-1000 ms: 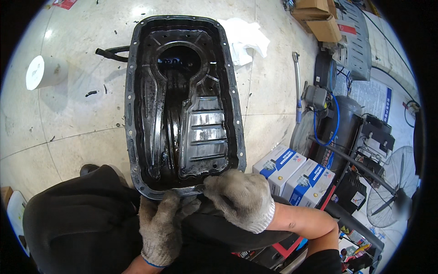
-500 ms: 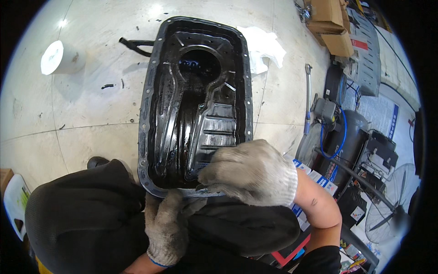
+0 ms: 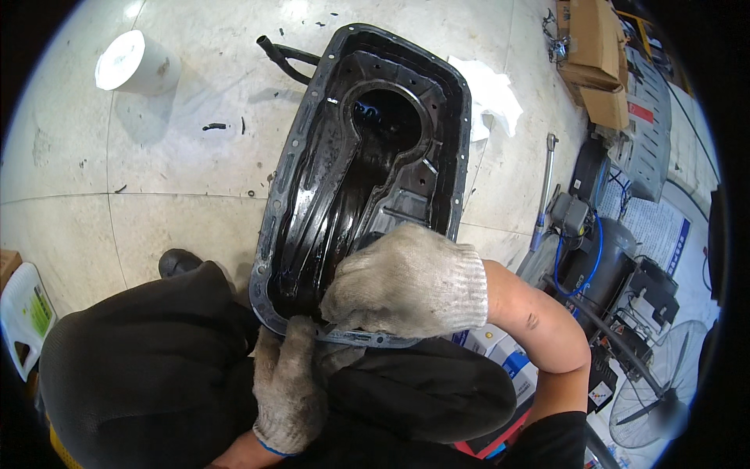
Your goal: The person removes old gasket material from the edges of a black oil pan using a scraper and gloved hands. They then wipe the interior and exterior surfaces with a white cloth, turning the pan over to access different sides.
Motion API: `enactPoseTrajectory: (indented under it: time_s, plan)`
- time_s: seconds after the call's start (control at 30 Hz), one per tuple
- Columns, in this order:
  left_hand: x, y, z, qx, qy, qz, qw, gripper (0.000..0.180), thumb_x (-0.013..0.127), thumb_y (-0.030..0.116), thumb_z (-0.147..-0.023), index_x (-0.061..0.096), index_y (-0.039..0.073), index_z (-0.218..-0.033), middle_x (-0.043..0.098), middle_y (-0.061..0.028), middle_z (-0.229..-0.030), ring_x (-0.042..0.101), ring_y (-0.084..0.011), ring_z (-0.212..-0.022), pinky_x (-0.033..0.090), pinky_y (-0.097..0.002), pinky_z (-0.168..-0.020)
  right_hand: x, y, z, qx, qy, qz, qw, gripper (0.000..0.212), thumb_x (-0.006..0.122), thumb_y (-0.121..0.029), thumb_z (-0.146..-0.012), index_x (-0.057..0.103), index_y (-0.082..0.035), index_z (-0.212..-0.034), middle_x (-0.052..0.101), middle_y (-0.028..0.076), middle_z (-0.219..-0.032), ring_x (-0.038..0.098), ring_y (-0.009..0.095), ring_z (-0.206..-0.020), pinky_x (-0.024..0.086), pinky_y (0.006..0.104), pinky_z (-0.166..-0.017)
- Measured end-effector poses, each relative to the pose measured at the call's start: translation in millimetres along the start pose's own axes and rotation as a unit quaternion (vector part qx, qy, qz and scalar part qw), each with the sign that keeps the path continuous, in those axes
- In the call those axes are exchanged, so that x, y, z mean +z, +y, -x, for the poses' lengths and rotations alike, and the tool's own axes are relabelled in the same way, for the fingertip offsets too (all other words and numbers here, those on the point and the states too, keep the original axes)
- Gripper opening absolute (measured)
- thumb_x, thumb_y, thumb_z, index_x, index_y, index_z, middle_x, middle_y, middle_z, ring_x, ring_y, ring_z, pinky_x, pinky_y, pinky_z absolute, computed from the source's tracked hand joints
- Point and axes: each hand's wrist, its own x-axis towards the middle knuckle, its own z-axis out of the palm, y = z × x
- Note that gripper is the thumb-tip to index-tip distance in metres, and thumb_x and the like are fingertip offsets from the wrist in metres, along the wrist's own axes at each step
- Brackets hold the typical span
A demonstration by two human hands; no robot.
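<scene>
A black, oily metal oil pan [image 3: 367, 164] lies open side up on the tiled floor, its near end resting against my knees. My left hand [image 3: 287, 383], in a dirty knit glove, grips the pan's near rim from below. My right hand [image 3: 406, 281], gloved the same way, lies over the near right corner of the pan, fingers curled over the rim and into the inside. Whatever is under the right palm is hidden.
A white paper roll [image 3: 134, 62] stands at the far left. A white rag [image 3: 488, 98] lies beside the pan's far right edge, a black hose [image 3: 283, 59] at its far left. A ratchet wrench [image 3: 544, 184], cardboard boxes [image 3: 594, 62], a compressor with blue hose [image 3: 590, 250] and a fan [image 3: 652, 391] crowd the right.
My right hand has slid further over the pan's near right corner and into it. The pan appears tilted more to the right as the view shifted. The left hand stays on the near rim.
</scene>
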Motion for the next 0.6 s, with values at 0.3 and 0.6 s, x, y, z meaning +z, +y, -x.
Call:
enactPoseTrajectory:
  time_s: [0.3, 0.6]
  plan:
    - [3, 5, 0, -0.005, -0.026, -0.023, 0.999, 0.071, 0.067, 0.04, -0.104, 0.036, 0.003, -0.156, 0.055, -0.021, -0.146, 0.065, -0.0345, -0.127, 0.064, -0.0509, -0.097, -8, 2, 4, -0.028, -0.006, 0.015, 0.999, 0.015, 0.072, -0.02, -0.089, 0.074, -0.008, -0.098, 0.075, 0.011, -0.097, 0.074, 0.034, -0.087, 0.061, 0.0435, -0.074]
    - [7, 7, 0, -0.017, -0.03, -0.035, 0.999, 0.07, 0.067, 0.039, -0.104, 0.037, 0.001, -0.154, 0.06, -0.0213, -0.139, 0.069, -0.0336, -0.12, 0.064, -0.0509, -0.097, -1, 5, 20, -0.011, 0.033, -0.029, 0.999, 0.016, 0.071, -0.019, -0.092, 0.074, -0.008, -0.104, 0.074, 0.012, -0.095, 0.073, 0.035, -0.085, 0.06, 0.0436, -0.075]
